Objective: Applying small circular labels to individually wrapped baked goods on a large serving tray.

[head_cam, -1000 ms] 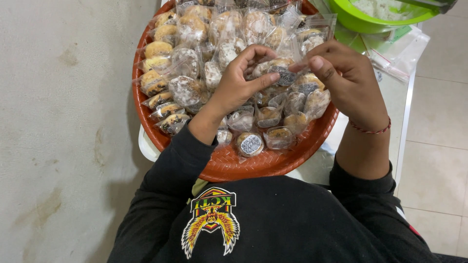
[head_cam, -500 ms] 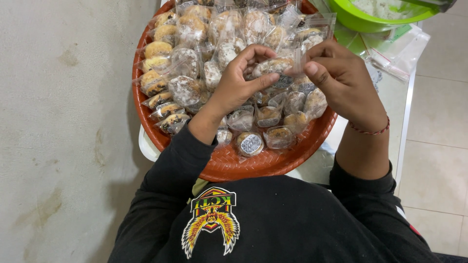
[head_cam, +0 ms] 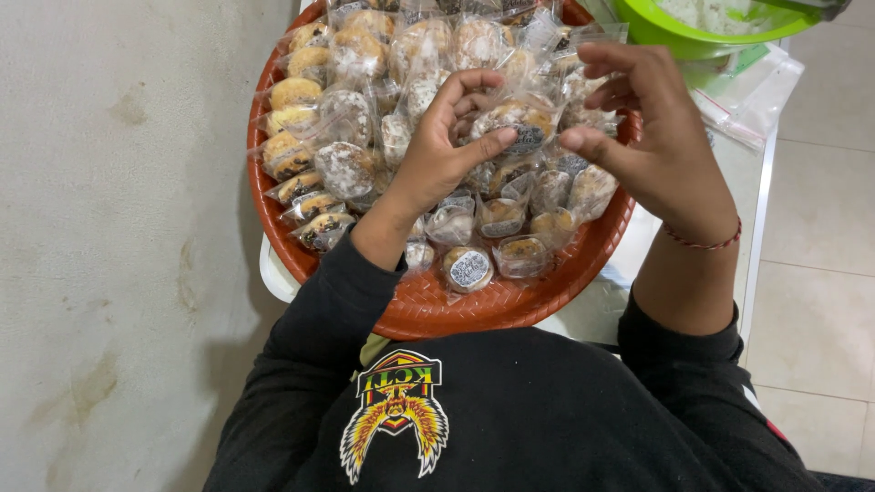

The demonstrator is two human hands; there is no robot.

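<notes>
The left hand [head_cam: 437, 159] grasps a small round pastry in a clear plastic wrapper [head_cam: 512, 123], thumb under it and curled fingers over its top, so the packet sits lifted a little above the heap. The right hand [head_cam: 652, 137] is beside it with fingers loosely bent and the thumb tip reaching toward the wrapper's near edge; it touches or nearly touches the plastic, but it is not clenched on anything that can be seen.

Below the grip lies the round orange woven-pattern plastic tray [head_cam: 428, 314], piled with more wrapped pastries [head_cam: 365, 109], some dusted white, some dark-topped. Just beneath the left wrist sits a wrapped pastry with a round printed sticker [head_cam: 469, 269]. Beyond the right hand's knuckles stands a bright green plastic bowl [head_cam: 702, 36], and past it lie clear zip bags [head_cam: 752, 96] on the white table [head_cam: 629, 264].

To handle this well, the holding hand should likely stay light, since the pastry looks soft and crumbly and a hard pinch would crush it. Working on the loose plastic rather than the pastry itself seems wiser. Keeping the packet over the tray means a slip lands it among the others, not on the floor.
</notes>
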